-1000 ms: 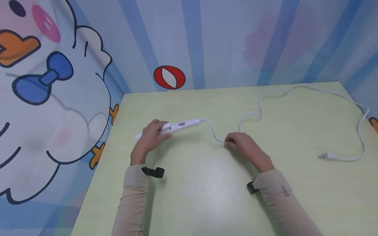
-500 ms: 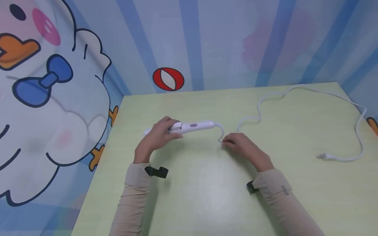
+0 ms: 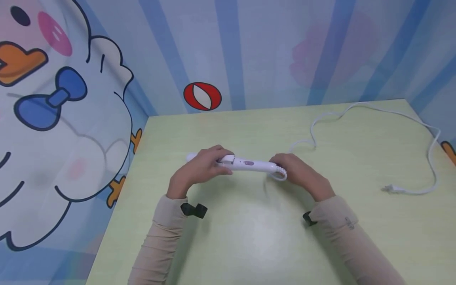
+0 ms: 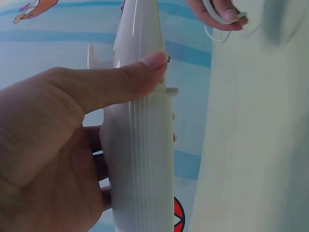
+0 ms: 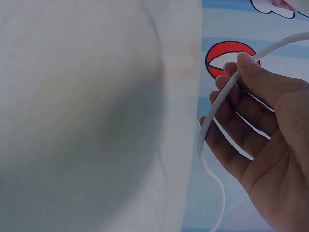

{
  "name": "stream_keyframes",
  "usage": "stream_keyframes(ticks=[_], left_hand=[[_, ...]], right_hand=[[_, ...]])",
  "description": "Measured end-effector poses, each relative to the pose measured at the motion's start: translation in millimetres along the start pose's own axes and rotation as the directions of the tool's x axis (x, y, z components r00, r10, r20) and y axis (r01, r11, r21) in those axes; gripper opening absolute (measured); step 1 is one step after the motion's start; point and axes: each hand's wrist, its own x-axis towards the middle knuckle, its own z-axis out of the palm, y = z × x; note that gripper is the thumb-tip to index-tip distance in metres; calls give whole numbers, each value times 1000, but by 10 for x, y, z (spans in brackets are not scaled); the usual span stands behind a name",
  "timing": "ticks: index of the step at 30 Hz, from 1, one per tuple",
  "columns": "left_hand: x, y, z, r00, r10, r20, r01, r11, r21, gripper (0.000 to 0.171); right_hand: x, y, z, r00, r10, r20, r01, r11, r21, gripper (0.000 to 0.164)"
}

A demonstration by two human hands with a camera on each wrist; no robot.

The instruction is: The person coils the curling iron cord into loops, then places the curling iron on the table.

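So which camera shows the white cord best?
The head view: most of the white cord shows, plug included. The right wrist view shows only a stretch in the right hand; the left wrist view, a short curve.

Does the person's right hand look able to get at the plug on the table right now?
Probably yes: the right hand is the nearer one, and only bare tabletop shows between it and the plug. It would likely have to let go of the cord first.

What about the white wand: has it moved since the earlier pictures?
Yes. Against the printed red ball in the head view, the wand, held in the left hand, has moved right, toward the right hand.
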Motion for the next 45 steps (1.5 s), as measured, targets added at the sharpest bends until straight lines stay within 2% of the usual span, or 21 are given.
stream_keyframes(ticks=[2, 7, 15, 22, 28, 35, 40, 45], left_hand=[[-3, 38, 12, 1000, 19, 10, -19, 1000, 9, 40], [-3, 106, 59, 996, 70, 54, -71, 997, 17, 39], [-21, 182, 145, 985, 93, 148, -91, 996, -21, 39], [-48, 241, 239, 979, 144, 145, -141, 990, -29, 39], [-61, 275, 269, 972, 174, 161, -175, 985, -7, 36], [-69, 279, 278, 975, 149, 167, -158, 987, 41, 33], [-73, 286, 268, 986, 95, 139, -112, 987, 116, 32], [-46, 270, 264, 995, 40, 93, -57, 980, 190, 36]], right_hand=[[19, -28, -58, 1000, -15, 9, 15, 1000, -22, 15], [62, -92, -196, 999, 10, 37, -9, 999, -46, 11], [95, -161, -374, 997, 35, 76, -28, 995, -91, 15], [83, -202, -502, 997, 40, 59, -36, 997, -67, 17], [61, -156, -607, 1000, -27, 16, 28, 994, -103, 14], [54, -213, -706, 998, -62, -1, 61, 978, -197, 14], [11, -291, -749, 991, -111, -73, 84, 949, -304, 13], [-32, -375, -742, 971, -174, -166, 101, 922, -373, 13]])
